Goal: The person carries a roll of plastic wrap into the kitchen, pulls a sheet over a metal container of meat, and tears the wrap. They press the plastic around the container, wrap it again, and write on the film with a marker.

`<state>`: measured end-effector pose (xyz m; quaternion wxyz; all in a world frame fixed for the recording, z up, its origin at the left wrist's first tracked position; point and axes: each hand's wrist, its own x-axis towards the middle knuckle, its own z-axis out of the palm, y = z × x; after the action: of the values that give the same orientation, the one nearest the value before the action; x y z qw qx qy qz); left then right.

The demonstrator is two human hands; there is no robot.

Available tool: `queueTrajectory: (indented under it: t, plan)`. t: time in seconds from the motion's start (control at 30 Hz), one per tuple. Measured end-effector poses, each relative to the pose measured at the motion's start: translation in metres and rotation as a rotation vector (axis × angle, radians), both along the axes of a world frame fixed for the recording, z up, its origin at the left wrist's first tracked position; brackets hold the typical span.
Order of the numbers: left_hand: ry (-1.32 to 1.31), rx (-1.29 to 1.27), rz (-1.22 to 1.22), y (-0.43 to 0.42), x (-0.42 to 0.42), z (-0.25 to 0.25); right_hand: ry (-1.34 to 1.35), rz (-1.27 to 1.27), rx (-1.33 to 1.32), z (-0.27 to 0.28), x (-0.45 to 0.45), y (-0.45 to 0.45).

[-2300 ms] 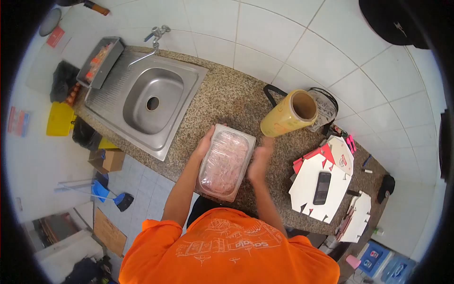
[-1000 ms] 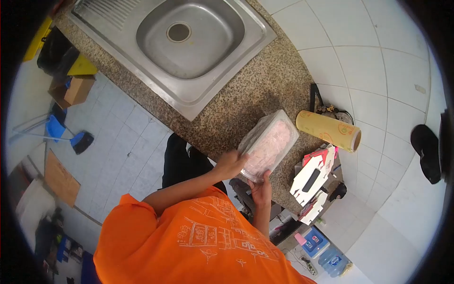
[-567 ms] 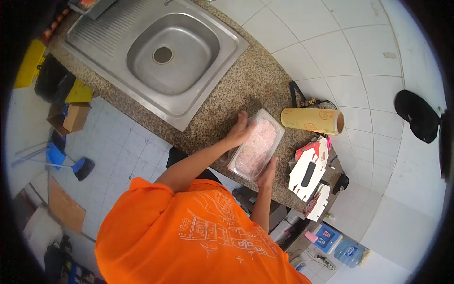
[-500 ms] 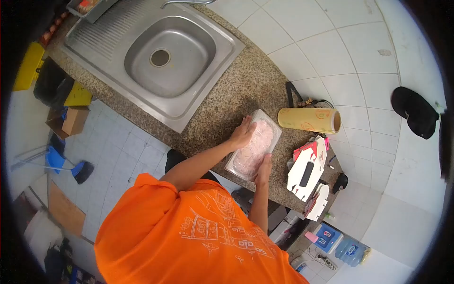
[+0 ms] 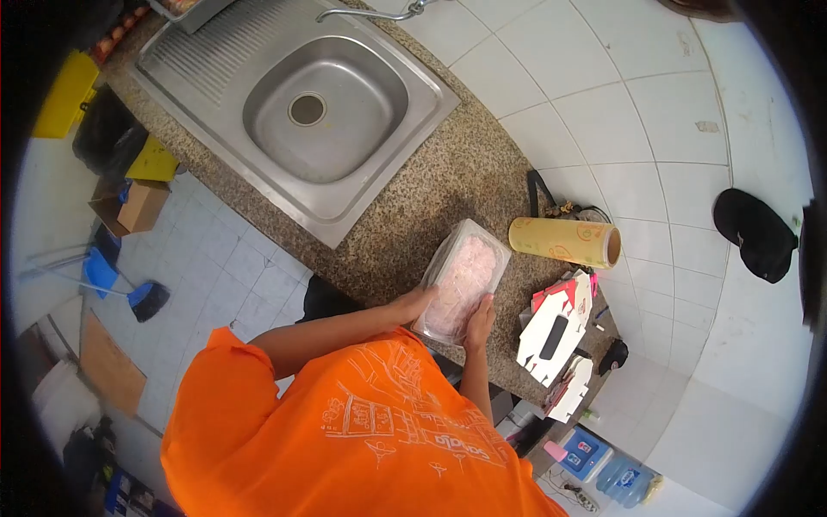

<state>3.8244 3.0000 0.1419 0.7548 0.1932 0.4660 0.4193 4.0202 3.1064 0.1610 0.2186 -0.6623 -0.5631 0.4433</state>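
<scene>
A clear plastic tray filled with a pale pink, minced-looking food is held just over the granite counter, close to my body. My left hand grips its near left edge, the fingers partly hidden by the tray. On the opposite long side, my right hand clasps the near right edge. Whether the tray's underside touches the counter I cannot tell. Just beyond the tray's right corner lies a thick roll of cling film, apart from both hands.
A steel sink is set into the granite counter at upper left. White-and-red cardboard pieces with a black phone on top lie right of the tray. A tiled wall bounds the counter. A broom stands on the floor at left.
My left hand has slid from the tray's far left side down to its near left edge. My right hand stays on the right edge. The whole view has shifted slightly.
</scene>
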Motion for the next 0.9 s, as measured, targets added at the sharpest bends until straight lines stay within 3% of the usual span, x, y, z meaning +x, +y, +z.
queueTrajectory:
  t: [0.03, 0.1, 0.17, 0.23, 0.33, 0.4, 0.43, 0.47, 0.53, 0.57, 0.6, 0.63, 0.67, 0.73, 0.8, 0.87, 0.9]
  plan:
    - [-0.003, -0.001, 0.000, -0.002, -0.015, 0.009, -0.003, 0.000, -0.001, -0.002, 0.002, 0.001]
    - [-0.275, -0.321, 0.022, 0.008, -0.076, 0.060, -0.202, 0.170, 0.334, -0.002, -0.001, 0.002]
    - [0.520, -0.081, 0.161, 0.039, -0.063, 0.014, -0.279, 0.221, 0.293, -0.005, 0.007, 0.009]
    - [0.453, 0.158, 0.565, 0.075, -0.054, 0.025, -0.310, 0.275, 0.348, 0.019, -0.008, 0.005]
    - [0.366, 0.307, 0.460, 0.128, -0.038, 0.016, -0.339, 0.269, 0.227, 0.033, -0.009, 0.007]
    - [0.588, 0.150, 0.496, 0.131, -0.017, -0.022, -0.495, 0.249, 0.292, 0.025, -0.005, 0.009]
    - [0.648, 0.231, 0.481, 0.123, -0.019, -0.061, -0.426, 0.266, 0.253, 0.022, 0.000, 0.014]
    - [0.572, 0.058, 0.517, 0.115, -0.016, -0.046, -0.352, 0.280, 0.221, 0.016, 0.004, 0.023]
    - [0.640, 0.057, 0.789, 0.073, -0.010, -0.058, -0.268, 0.587, 0.348, -0.007, 0.014, 0.048]
    - [0.418, -0.120, 0.823, 0.049, -0.013, -0.040, -0.276, 0.718, 0.310, 0.002, 0.006, 0.065]
    - [0.421, -0.042, 0.948, 0.019, -0.006, -0.064, -0.277, 0.859, 0.262, 0.022, -0.005, 0.076]
    - [0.495, -0.097, 1.001, 0.005, 0.009, -0.042, -0.235, 0.858, 0.278, 0.043, -0.016, 0.080]
    - [0.350, -0.178, 1.002, -0.012, 0.022, -0.016, -0.192, 0.863, 0.300, 0.054, -0.025, 0.087]
    - [0.259, -0.170, 1.123, -0.021, 0.068, 0.029, -0.060, 1.122, 0.400, 0.031, -0.044, 0.111]
    - [0.048, -0.316, 1.304, -0.004, 0.127, 0.102, -0.087, 1.264, 0.286, 0.051, -0.049, 0.117]
    - [0.072, -0.417, 1.284, -0.019, 0.146, 0.093, -0.146, 1.441, 0.543, 0.040, -0.037, 0.104]
    - [0.077, -0.522, 1.284, -0.030, 0.151, 0.091, -0.007, 1.345, 0.681, 0.049, -0.006, 0.099]
